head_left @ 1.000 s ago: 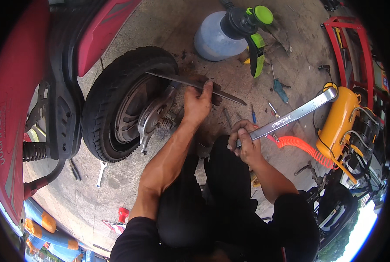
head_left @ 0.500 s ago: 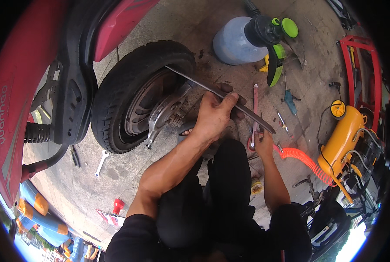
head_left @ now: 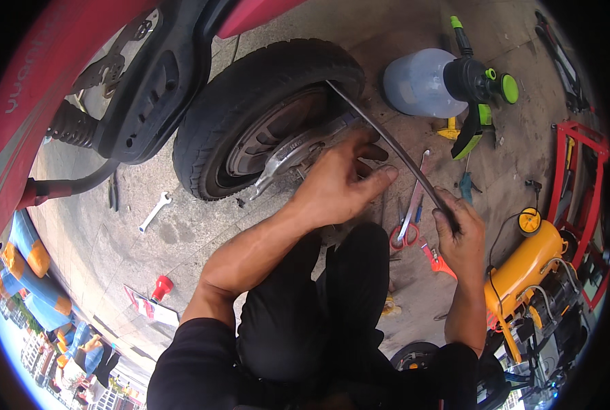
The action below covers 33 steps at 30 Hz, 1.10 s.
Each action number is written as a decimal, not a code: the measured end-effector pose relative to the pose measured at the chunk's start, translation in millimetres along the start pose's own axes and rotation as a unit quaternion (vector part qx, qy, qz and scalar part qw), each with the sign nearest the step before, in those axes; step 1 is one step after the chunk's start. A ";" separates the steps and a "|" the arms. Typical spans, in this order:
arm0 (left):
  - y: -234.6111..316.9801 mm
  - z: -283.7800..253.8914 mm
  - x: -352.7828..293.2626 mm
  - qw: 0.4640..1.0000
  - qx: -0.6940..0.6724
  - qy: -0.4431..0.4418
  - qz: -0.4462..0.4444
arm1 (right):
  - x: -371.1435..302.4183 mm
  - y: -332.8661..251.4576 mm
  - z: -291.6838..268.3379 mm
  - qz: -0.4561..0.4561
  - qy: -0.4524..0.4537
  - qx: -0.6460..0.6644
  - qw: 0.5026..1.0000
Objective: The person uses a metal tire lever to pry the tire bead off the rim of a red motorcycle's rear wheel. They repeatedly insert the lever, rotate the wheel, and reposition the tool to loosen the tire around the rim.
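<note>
Gripping one straight metal lever (head_left: 409,161) in the clenched right hand (head_left: 462,236), against one treaded rubber tyre (head_left: 213,123) at its upper-right inner edge; holding the left hand (head_left: 346,179) half-curled, empty, alongside.

Metal bar (head_left: 409,158): lower end hidden inside right hand (head_left: 463,236); thin tip at tyre (head_left: 213,123), too small to tell if under the bead. Left hand (head_left: 349,181) partly blocks axle parts (head_left: 303,169); can't tell whether its fingers touch the bar. Orange hose (head_left: 443,265) mostly behind right forearm (head_left: 467,311). Red scooter (head_left: 35,89) cut off top and left. Black round object (head_left: 414,354) partly behind sleeve (head_left: 448,376), unidentifiable. People (head_left: 79,369), lower left: too small for detail.
</note>
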<state>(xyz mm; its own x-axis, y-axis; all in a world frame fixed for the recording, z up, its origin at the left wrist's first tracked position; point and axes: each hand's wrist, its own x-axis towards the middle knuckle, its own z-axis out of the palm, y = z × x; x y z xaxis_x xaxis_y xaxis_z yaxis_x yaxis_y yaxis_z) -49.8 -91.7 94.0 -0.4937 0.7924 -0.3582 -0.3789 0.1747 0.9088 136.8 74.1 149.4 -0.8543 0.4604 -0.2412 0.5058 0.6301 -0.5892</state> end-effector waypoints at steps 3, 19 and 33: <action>14.5 -70.8 -63.7 0.878 0.187 0.233 0.374 | 13.1 4.1 -18.0 -0.029 0.025 -0.014 0.999; -21.3 -155.5 -95.3 0.828 0.414 0.353 -0.135 | 57.5 -4.0 -72.3 0.054 -0.190 0.053 0.979; -35.2 -161.7 -104.6 0.836 0.405 0.349 -0.124 | 66.1 -7.8 -76.5 0.161 -0.266 0.075 0.948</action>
<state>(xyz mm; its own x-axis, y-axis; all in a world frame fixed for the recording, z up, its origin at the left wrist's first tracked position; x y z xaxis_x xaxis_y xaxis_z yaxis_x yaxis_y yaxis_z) -111.4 -275.3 64.9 -0.9223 0.1884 -0.3374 -0.0227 0.8451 0.5340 85.5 147.4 197.1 -0.6182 0.2087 -0.7578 0.7619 0.3961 -0.5125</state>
